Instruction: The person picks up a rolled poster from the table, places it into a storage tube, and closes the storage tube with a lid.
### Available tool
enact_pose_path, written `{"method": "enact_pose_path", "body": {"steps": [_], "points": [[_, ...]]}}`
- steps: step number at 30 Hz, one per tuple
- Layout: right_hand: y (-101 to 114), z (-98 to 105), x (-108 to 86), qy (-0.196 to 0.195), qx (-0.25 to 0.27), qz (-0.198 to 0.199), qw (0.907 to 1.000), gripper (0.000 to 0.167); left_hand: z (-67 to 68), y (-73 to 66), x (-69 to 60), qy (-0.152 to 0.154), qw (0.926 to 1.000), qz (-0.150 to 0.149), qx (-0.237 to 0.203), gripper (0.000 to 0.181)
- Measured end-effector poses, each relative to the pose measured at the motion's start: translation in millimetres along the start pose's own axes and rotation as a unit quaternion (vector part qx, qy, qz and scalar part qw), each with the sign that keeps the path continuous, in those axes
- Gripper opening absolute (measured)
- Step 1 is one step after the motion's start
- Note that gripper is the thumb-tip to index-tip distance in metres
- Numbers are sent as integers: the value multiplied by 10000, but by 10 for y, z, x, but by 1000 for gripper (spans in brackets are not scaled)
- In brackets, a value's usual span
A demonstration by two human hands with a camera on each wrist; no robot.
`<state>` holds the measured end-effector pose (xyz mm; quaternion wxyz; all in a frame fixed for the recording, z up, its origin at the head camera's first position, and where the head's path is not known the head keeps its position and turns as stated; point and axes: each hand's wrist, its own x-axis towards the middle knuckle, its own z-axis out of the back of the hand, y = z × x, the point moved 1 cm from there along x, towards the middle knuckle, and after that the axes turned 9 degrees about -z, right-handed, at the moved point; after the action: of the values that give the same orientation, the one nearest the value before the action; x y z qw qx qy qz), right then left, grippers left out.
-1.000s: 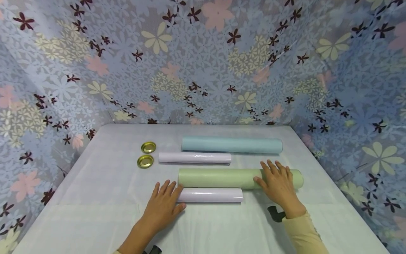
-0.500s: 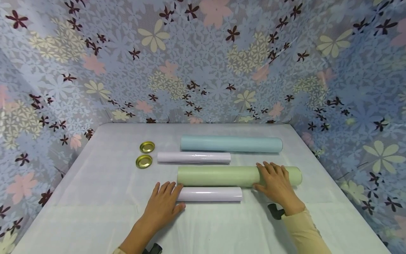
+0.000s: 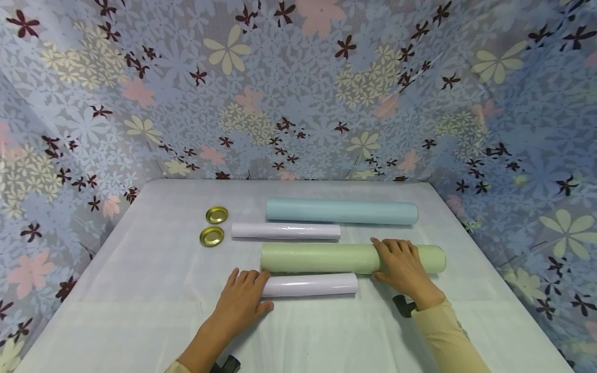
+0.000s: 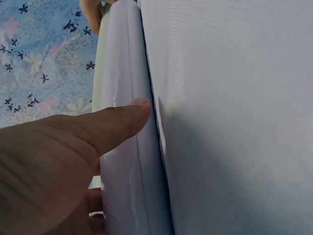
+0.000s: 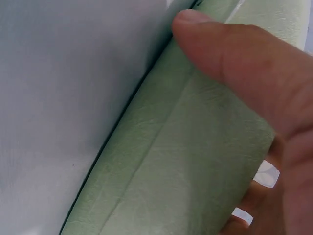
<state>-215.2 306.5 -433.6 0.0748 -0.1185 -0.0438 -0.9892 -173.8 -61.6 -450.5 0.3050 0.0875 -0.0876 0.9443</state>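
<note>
The left hand (image 3: 240, 304) grips the glossy white paper-like cylinder (image 3: 310, 285), the right hand (image 3: 403, 267) the pale-green paper-like cylinder (image 3: 322, 258) (excess finger pressure could dent either).

Upper half: backdrop (image 3: 298, 103), floral, in blue-grey, pale yellow, pink and maroon. Centre, downward: long roll (image 3: 342, 211), light blue; short roll (image 3: 286, 231), pale lilac; second long roll (image 3: 322, 258), light green; second short roll (image 3: 310, 285) (matching the first). Left of centre: discs (image 3: 216, 215), gold.
</note>
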Motion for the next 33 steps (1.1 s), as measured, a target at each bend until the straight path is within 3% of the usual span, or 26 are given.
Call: {"method": "enact_pose_path", "body": {"steps": [9, 16, 33], "points": [[-25, -37, 29, -85, -129, 128, 9998, 89, -23, 10, 30, 56, 10000, -39, -12, 60], [-41, -74, 47, 67, -103, 133, 9998, 91, -21, 10, 42, 106, 9999, -90, -42, 60], [-63, -104, 114, 27, -121, 314, 9994, 90, -48, 14, 97, -12, 9993, -301, 223, 56]]}}
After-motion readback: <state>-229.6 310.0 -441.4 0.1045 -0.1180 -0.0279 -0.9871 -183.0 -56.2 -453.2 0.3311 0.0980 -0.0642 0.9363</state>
